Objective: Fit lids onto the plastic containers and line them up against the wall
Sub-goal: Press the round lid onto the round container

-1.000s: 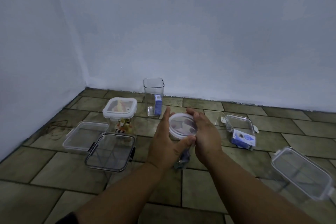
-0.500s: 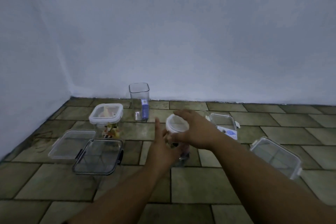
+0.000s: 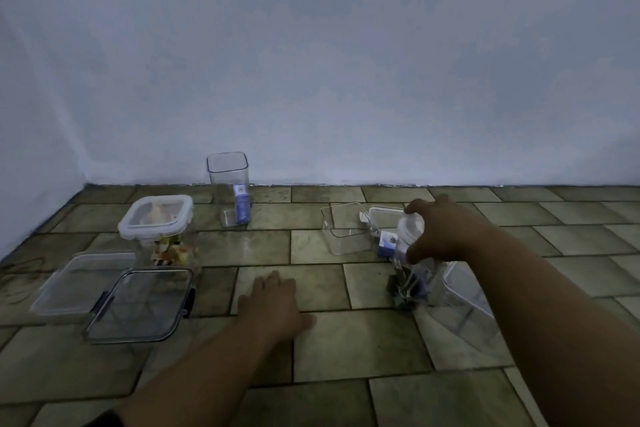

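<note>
The blue wall [image 3: 346,62] meets the tiled floor [image 3: 346,340], where the tall container [image 3: 228,184] already stands lidless at its foot, while the large flat lids [image 3: 138,305] lie apart, probably awaiting bases. The right hand [image 3: 446,232] grips the lidded round jar [image 3: 410,236] from above, apparently carrying it wallward; the left hand [image 3: 273,302] rests open and empty, likely bracing.

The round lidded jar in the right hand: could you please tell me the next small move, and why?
Probably carry the round jar on toward the wall and set it down. Its lid looks already on, the right hand grips it from above, well short of the wall, and the left hand rests empty on the floor.
</note>
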